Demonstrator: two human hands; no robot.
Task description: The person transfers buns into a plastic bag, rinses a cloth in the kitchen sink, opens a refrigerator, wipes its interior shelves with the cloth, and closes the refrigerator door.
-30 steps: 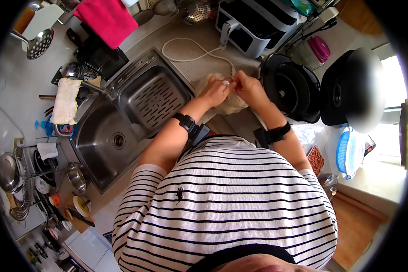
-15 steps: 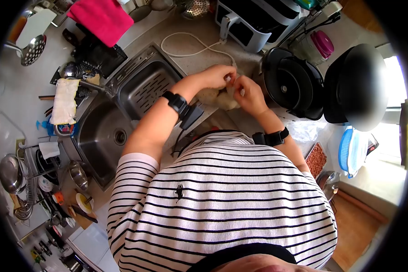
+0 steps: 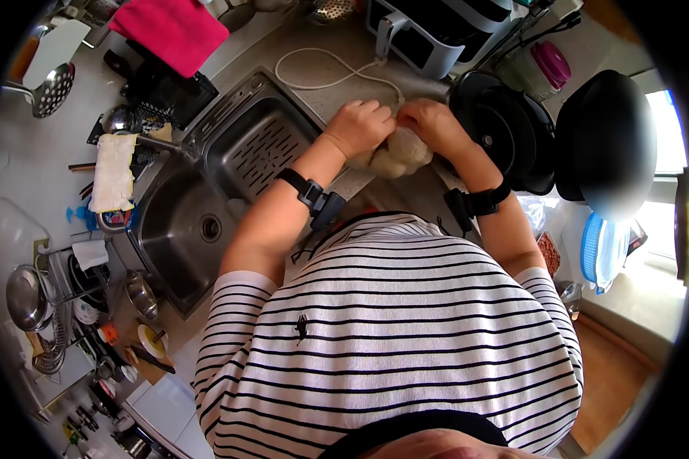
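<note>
A clear-looking bag of pale, lumpy contents (image 3: 404, 153) rests at the counter edge, right of the sink; I cannot make out what is inside. My left hand (image 3: 361, 128) curls its fingers at the bag's upper left, knuckles upward. At the upper right of the bag, my right hand (image 3: 435, 127) has its fingers bent down and closed on the gathered top. Both hands almost meet there, and they hide the part they grip. Each wrist wears a black strap with a small black box.
Left of the hands lies a double steel sink (image 3: 182, 252). An open black cooker pot (image 3: 505, 138) stands close on the right, its raised lid (image 3: 605, 145) beyond. A grey air fryer (image 3: 440, 34) sits behind, with a white cord (image 3: 321, 52) looping across the counter.
Both hands have shifted: the left has turned knuckles up, and the right has moved up and right over the bag. More of the bag now shows below them.
</note>
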